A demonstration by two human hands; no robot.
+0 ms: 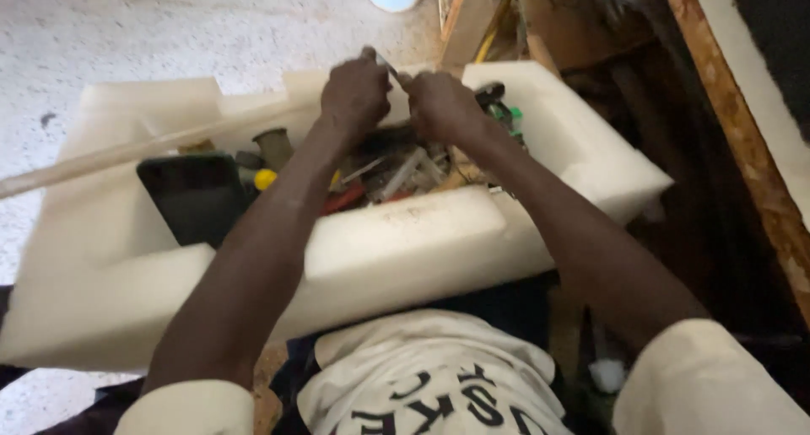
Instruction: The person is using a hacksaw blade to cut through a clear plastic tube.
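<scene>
Left hand: fingers curled, pinching one end of small grey metal piece. Right hand: at 3 o'clock of left, knuckles touching it, fingers closed on same piece; exact grip hidden. Piece held above white foam tray, over jumble of tools in tray recess. Dark phone: flat on tray, 8 o'clock of hands. Pale rod: crosses tray at 9 o'clock. Speckled floor: 11 o'clock.

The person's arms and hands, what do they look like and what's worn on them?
Both arms are bare from the upper arm down, with short cream sleeves at the shoulders. The left hand and right hand wear no gloves; no rings, watch or bands show. The shirt front carries dark block lettering.
</scene>
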